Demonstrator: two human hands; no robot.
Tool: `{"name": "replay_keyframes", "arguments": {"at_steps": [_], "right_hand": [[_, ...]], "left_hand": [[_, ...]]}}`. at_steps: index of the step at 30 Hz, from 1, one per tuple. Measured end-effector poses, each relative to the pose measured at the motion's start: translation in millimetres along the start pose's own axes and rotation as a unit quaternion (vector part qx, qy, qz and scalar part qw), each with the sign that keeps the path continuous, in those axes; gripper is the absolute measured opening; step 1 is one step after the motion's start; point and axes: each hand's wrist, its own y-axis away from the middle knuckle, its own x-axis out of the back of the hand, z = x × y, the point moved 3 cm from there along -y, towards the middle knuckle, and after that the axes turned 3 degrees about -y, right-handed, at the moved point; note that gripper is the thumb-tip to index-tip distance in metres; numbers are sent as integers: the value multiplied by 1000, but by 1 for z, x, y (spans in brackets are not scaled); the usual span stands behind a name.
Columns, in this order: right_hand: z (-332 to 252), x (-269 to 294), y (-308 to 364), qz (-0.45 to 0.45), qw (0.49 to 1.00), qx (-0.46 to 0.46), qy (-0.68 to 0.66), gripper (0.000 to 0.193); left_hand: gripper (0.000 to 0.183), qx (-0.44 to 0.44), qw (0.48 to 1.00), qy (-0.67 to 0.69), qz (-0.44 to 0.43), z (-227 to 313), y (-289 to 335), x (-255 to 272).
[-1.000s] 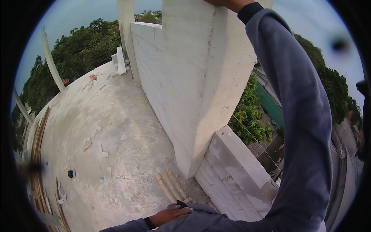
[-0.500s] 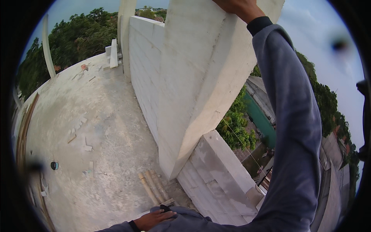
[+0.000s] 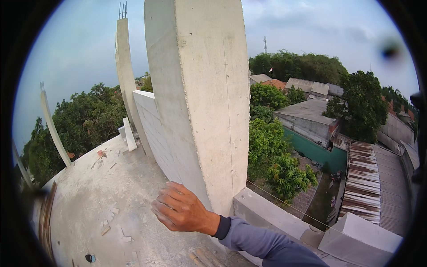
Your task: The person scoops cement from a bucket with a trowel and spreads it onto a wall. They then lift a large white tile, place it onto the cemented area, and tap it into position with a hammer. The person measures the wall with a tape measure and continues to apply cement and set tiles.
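My right hand [image 3: 184, 208] is in front of the lower part of a tall concrete column [image 3: 213, 98], with its forearm in a grey sleeve coming from the lower right. Its fingers are curled together, back of the hand upward; the palm side is hidden, so I cannot make out anything inside. Dusty white marks show on the fingers. No contact with the column can be made out. A thin vertical line with small cross marks runs down the column's lit face. A low wall of pale blocks [image 3: 255, 204] meets the column's right side. My left hand is out of view.
A taut string [image 3: 271, 195] runs from the column over the low wall, towards a loose pale block [image 3: 360, 236]. Beyond lie a drop, trees and rusty roofs [image 3: 362, 178]. Broken block pieces [image 3: 109, 218] and bamboo poles [image 3: 207, 257] lie on the concrete floor [image 3: 138, 191].
My right hand has come down from high on the column to its lower part. My left hand, low in front of me before, has left the view. The view has tilted up and turned right.
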Motion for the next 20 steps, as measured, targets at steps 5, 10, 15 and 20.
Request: {"name": "replay_keyframes", "arguments": {"at_steps": [5, 10, 15, 20], "right_hand": [[-26, -10, 288, -162, 894, -414, -52, 25], [-47, 45, 466, -184, 771, -607, 49, 33], [-83, 87, 494, -109, 731, -670, 70, 35], [-141, 122, 500, -120, 696, -703, 88, 37]], "left_hand": [[79, 104, 991, 34, -79, 20, -21, 83], [47, -143, 828, -526, 131, 163, -89, 229], [56, -259, 582, -531, 559, 344, -148, 352], [84, -239, 401, -508, 724, 458, -197, 456]]}}
